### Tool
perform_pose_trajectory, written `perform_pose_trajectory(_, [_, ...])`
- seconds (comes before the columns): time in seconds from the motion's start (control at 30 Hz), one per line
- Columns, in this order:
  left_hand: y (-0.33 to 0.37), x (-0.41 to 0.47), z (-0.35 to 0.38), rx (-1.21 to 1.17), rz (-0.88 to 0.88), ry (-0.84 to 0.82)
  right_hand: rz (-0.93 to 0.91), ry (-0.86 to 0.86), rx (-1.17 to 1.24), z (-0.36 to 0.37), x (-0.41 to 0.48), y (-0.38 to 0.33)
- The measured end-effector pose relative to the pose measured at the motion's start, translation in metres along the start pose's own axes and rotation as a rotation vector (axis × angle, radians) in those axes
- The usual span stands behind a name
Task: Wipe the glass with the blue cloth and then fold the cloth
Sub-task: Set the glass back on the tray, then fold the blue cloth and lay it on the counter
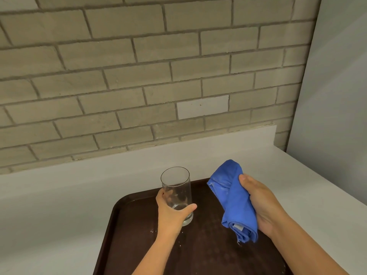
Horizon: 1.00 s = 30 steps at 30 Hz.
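Head: left hand (172, 210) grips glass (176, 192); right hand (262, 203) cloth (234, 199).

We find no legible text, brand or number; the small grey tag (238, 227) on the blue cloth (235, 197) is unreadable.

Head-high view, down onto tray (119, 225), close.

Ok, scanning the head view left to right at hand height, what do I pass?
Bare grey counter → left edge of the brown tray → left hand gripping the clear glass → blue cloth → right hand holding it → counter again.
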<state>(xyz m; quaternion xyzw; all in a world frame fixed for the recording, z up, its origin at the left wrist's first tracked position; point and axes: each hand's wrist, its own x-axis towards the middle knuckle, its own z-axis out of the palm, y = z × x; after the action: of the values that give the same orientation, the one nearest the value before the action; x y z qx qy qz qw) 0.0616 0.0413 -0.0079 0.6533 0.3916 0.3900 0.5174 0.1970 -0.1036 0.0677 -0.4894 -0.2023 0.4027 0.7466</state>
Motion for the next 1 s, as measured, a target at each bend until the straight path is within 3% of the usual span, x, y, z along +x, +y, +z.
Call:
perform_pose_trajectory(0.1, [0.017,-0.019,-0.002,0.076,0.002,0.156,-0.042,0.002,-0.055,0.004,-0.003,0.0])
perform_pose_trajectory(0.17, [0.033,-0.042,-0.001,0.057,0.178,0.248,-0.117,0.028,-0.124,0.007,-0.006,-0.001])
perform_pose_trajectory(0.23, [0.057,-0.063,0.003,-0.005,0.356,0.176,-0.248,0.056,-0.258,0.011,-0.008,-0.003])
perform_pose_trajectory(0.27, [0.071,-0.069,0.006,-0.037,0.362,0.092,-0.322,0.057,-0.334,0.014,-0.01,-0.004])
perform_pose_trajectory(0.37, [0.119,-0.063,0.019,-0.134,0.15,-0.24,-0.494,-0.01,-0.503,0.024,-0.016,-0.002])
perform_pose_trajectory(0.43, [0.143,-0.053,0.029,-0.13,0.087,-0.357,-0.632,-0.066,-0.629,0.033,-0.021,-0.001])
perform_pose_trajectory(0.5, [0.159,-0.046,0.037,-0.11,0.101,-0.366,-0.778,-0.097,-0.777,0.039,-0.026,-0.001])
perform_pose_trajectory(0.6, [0.169,-0.036,0.042,-0.166,0.119,-0.253,-0.879,-0.118,-0.911,0.034,-0.029,-0.007])
perform_pose_trajectory(0.73, [0.175,-0.03,0.04,-0.144,0.135,-0.241,-0.798,0.002,-0.579,0.015,-0.03,-0.031])
perform_pose_trajectory(0.83, [0.181,-0.03,0.039,-0.084,0.148,-0.306,-0.607,0.127,-0.436,0.005,-0.02,-0.056])
perform_pose_trajectory(0.93, [0.193,-0.028,0.033,-0.056,0.122,-0.45,-0.341,-0.071,-0.486,0.001,-0.01,-0.076])
perform_pose_trajectory(1.0, [0.198,-0.025,0.028,-0.071,0.126,-0.519,-0.321,-0.151,-0.442,0.003,-0.007,-0.088])
